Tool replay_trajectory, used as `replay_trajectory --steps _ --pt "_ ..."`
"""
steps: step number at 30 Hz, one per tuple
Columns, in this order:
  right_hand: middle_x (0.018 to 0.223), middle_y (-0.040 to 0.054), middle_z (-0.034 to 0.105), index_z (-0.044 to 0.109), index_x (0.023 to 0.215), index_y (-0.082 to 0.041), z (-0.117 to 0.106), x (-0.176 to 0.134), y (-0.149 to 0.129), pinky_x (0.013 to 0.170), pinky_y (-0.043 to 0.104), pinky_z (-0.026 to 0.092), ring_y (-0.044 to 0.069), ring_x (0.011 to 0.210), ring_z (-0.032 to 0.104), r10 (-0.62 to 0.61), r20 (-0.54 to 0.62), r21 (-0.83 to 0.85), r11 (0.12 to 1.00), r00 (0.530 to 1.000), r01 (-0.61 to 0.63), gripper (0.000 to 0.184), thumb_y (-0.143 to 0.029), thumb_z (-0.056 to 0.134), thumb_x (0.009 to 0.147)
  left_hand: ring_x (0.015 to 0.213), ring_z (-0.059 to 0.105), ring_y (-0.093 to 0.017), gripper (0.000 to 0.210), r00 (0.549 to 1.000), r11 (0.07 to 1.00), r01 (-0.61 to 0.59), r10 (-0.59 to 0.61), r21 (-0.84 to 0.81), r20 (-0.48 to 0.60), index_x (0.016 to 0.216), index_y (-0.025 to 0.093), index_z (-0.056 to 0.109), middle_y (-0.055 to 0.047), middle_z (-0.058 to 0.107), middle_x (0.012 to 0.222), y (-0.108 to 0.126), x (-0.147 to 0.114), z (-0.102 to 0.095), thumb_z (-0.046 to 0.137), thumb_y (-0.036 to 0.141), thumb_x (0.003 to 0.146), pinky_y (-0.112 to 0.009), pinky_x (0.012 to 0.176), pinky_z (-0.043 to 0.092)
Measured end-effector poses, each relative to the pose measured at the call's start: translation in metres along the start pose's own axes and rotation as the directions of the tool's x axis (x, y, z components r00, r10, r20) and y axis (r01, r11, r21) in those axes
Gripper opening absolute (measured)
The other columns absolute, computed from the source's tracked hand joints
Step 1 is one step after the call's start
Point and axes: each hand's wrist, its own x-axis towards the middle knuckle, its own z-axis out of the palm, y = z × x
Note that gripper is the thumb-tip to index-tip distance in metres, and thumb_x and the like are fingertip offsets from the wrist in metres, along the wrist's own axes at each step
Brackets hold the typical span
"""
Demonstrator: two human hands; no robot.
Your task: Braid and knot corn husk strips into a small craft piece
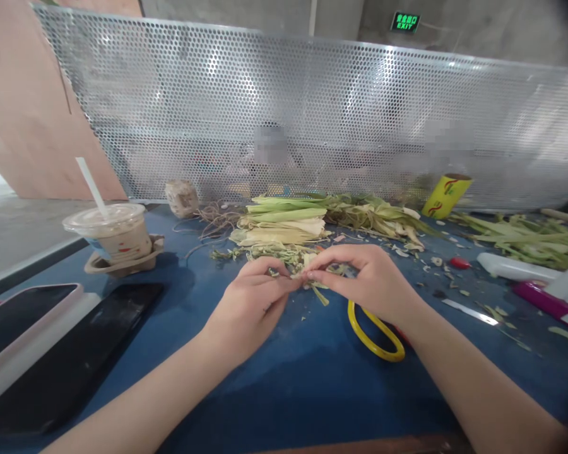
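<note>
Above the counter (284, 391), left of the yellow handle (373, 342), your left fingers (275, 287) and right fingers (337, 256) pinch husk (319, 294). Tugging could tear it.

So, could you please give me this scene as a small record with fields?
Left hand: fingertips pinched, meeting the right hand
Right hand: thumb and finger pinched
Between fingertips: too hidden to tell
Behind hands: layered pale and green husk strips
Below right hand: yellow handle loop
Left side: lidded cup with straw, in carrier; dark flat device
Surface: blue tabletop

Perforated metal screen (307, 94), grey wall (492, 34), lit exit sign (405, 23)
</note>
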Motion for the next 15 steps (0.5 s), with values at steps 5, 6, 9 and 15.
replay_trajectory --steps 5,6,9,15 --pt "0.078 0.0017 0.07 0.07 0.077 -0.021 0.001 0.0022 0.0009 0.059 0.022 0.051 0.014 0.07 0.065 0.079 0.003 0.137 0.987 0.997 -0.079 0.011 -0.022 0.059 0.076 0.081 0.06 -0.016 0.022 0.99 0.991 0.121 -0.117 -0.048 0.073 0.085 0.017 0.069 -0.003 0.066 0.065 0.0039 0.0007 -0.0018 0.051 0.008 0.078 -0.023 0.07 0.049" --pt "0.08 0.002 0.071 0.07 0.078 -0.021 0.0016 0.0021 0.0014 0.062 0.024 0.052 0.015 0.073 0.065 0.076 -0.018 0.137 0.988 0.997 -0.073 0.011 -0.022 0.059 0.076 0.079 0.061 -0.015 0.022 0.977 0.979 0.195 -0.189 -0.061 0.103 0.084 0.017 0.07 -0.004 0.066 0.069 0.005 0.0013 -0.0028 0.05 0.01 0.079 -0.021 0.068 0.049" --pt "0.083 0.0024 0.071 0.07 0.079 -0.022 0.0033 0.0011 0.0028 0.067 0.026 0.052 0.016 0.078 0.065 0.094 -0.092 0.147 0.986 0.991 -0.08 0.011 -0.021 0.06 0.075 0.074 0.062 -0.014 0.021 0.9 0.891 0.425 -0.397 -0.16 0.179 0.083 0.02 0.072 -0.004 0.066 0.08 0.008 0.0034 -0.0043 0.051 0.017 0.08 -0.02 0.064 0.049" --pt "0.08 0.0033 0.071 0.068 0.083 -0.02 0.0065 -0.0011 0.0023 0.061 0.023 0.053 0.014 0.07 0.066 0.239 -0.061 0.224 0.949 0.969 -0.22 0.012 -0.023 0.061 0.075 0.076 0.063 -0.015 0.018 0.813 0.756 0.582 -0.544 -0.3 0.208 0.084 0.024 0.073 -0.002 0.068 0.081 0.0099 0.0069 -0.0026 0.057 0.021 0.076 -0.021 0.068 0.049"
